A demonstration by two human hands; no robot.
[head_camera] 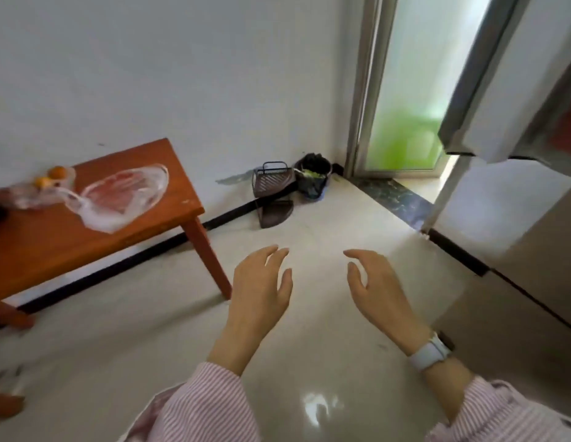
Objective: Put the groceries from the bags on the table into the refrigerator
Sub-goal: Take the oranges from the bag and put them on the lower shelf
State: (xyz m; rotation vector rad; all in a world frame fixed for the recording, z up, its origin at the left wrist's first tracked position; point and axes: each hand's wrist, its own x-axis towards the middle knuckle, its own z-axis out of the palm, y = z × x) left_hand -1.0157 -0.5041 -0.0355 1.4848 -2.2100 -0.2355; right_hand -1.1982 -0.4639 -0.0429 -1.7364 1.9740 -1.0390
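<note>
Both hands (left (261, 283), right (378, 287)) loosely spread, holding nothing, above the floor (309, 362).

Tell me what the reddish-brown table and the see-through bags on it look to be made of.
The reddish-brown table looks like varnished wood, going by its smooth, even sheen. The see-through bags look like thin, glossy plastic film: they crinkle, and the tabletop shows through.

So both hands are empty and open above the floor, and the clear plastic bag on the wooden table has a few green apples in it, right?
Not quite. The head view shows orange fruits in the clear plastic bag on the wooden table, not green apples. The rest holds: the left hand and the right hand are both empty and open above the floor.
</note>
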